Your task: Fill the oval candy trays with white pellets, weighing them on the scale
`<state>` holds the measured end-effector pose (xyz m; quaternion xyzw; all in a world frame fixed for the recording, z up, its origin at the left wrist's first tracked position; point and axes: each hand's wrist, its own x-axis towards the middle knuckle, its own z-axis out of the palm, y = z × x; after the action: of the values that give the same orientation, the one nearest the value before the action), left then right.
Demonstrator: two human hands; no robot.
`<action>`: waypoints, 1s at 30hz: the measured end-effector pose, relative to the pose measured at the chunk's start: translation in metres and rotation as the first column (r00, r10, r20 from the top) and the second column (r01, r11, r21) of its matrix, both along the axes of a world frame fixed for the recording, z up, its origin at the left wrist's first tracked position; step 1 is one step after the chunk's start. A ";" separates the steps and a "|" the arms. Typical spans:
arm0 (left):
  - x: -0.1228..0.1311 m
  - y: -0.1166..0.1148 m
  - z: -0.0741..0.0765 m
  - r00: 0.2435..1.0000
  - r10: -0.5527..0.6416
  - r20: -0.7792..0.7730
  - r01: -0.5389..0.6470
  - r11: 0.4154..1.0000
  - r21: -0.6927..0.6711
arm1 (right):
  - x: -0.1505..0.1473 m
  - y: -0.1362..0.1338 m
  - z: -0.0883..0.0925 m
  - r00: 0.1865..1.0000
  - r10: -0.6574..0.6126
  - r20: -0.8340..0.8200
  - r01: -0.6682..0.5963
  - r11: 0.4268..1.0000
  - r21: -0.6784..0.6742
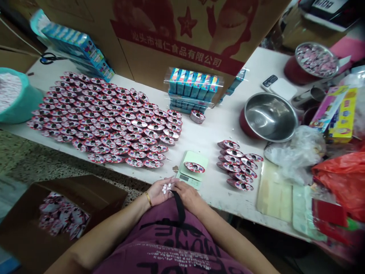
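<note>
My left hand (159, 192) lies palm up in front of my waist, cupped round several small white tablet-like candies (166, 188). My right hand (186, 195) is beside it, fingers curled inward against the left fingers; whether anything is in them is hidden. Just beyond my hands, a pale green scale (199, 157) stands at the table edge. On its plate rests one oval red-and-white printed container (194, 167) with a dark opening in its top.
Rows of like containers (114, 125) fill the table's left; a smaller group (241, 167) stands right of the scale. Beyond are blue boxes (192, 85), a large carton (171, 53) and a steel bowl (269, 118). A teal tub (21, 102) stands far left, a floor carton (105, 198) below.
</note>
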<state>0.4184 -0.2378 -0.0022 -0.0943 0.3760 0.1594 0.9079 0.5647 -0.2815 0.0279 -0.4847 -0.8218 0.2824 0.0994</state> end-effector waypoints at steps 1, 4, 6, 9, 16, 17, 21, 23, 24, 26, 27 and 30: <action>-0.002 -0.002 -0.002 1.000 -0.002 0.006 0.002 1.000 -0.010 | -0.001 0.000 0.000 1.000 0.015 -0.027 -0.015 1.000 -0.004; -0.006 -0.007 -0.005 1.000 -0.024 0.012 0.024 0.999 -0.024 | -0.004 -0.002 -0.002 0.996 0.032 -0.077 -0.032 0.999 -0.002; -0.006 -0.007 -0.004 0.999 -0.052 0.013 0.052 0.998 -0.018 | -0.004 -0.005 -0.005 0.994 0.016 -0.105 -0.016 1.000 -0.004; -0.005 -0.004 -0.003 0.998 -0.063 0.023 0.063 0.998 0.015 | 0.006 -0.007 -0.009 0.984 -0.096 -0.150 0.096 0.995 -0.009; 0.003 0.003 -0.001 0.994 -0.090 0.054 0.088 0.995 0.037 | 0.059 0.024 -0.010 0.850 -0.518 -0.099 0.526 0.845 0.100; 0.004 0.003 0.000 0.994 -0.092 0.053 0.090 0.995 0.037 | 0.064 0.029 -0.010 0.850 -0.520 -0.080 0.526 0.845 0.096; 0.000 0.002 -0.001 0.997 -0.074 0.038 0.072 0.996 0.044 | 0.070 0.023 -0.007 0.817 -0.557 -0.150 0.573 0.813 0.098; -0.007 0.001 -0.001 0.998 -0.050 0.027 0.049 0.998 0.047 | 0.066 0.004 -0.004 0.769 -0.601 -0.218 0.628 0.774 0.085; -0.010 0.000 -0.001 0.999 -0.037 0.020 0.036 0.998 0.048 | 0.063 -0.008 -0.004 0.777 -0.588 -0.226 0.613 0.788 0.055; -0.017 -0.001 -0.001 1.000 -0.013 0.004 0.013 0.999 0.047 | 0.056 -0.033 -0.006 0.847 -0.495 -0.191 0.498 0.866 -0.040; -0.020 -0.001 0.000 1.000 -0.004 -0.005 0.004 0.999 0.046 | 0.052 -0.045 -0.009 0.880 -0.444 -0.166 0.434 0.896 -0.095; -0.023 -0.002 0.001 1.000 0.001 -0.023 0.000 0.999 0.047 | 0.047 -0.068 -0.023 0.894 -0.436 -0.106 0.410 0.889 -0.205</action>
<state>0.3952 -0.2399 -0.0013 -0.0713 0.3827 0.1695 0.9054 0.6117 -0.3493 0.0047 -0.6368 -0.6581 0.3611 0.1760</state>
